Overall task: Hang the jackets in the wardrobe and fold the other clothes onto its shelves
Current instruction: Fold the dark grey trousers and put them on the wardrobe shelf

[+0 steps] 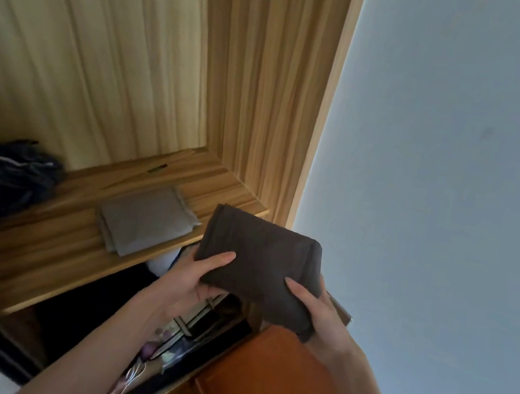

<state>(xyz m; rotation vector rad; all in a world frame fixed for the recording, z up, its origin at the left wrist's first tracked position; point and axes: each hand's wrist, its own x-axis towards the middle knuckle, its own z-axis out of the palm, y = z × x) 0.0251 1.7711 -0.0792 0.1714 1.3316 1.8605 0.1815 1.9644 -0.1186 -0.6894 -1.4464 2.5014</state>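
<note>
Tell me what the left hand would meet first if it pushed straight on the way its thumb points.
Probably the white wall, past the dark folded cloth that the left hand grips; depth is unclear.

— Was there any writing to read anywhere, a label, a brand, a number?

— None that could be made out. The small dark mark on the wooden shelf [158,168], just above the middle of the frame, was too small and blurred to tell whether it carried letters.

— And on the clothes?

— No legible tag or print showed.
</note>
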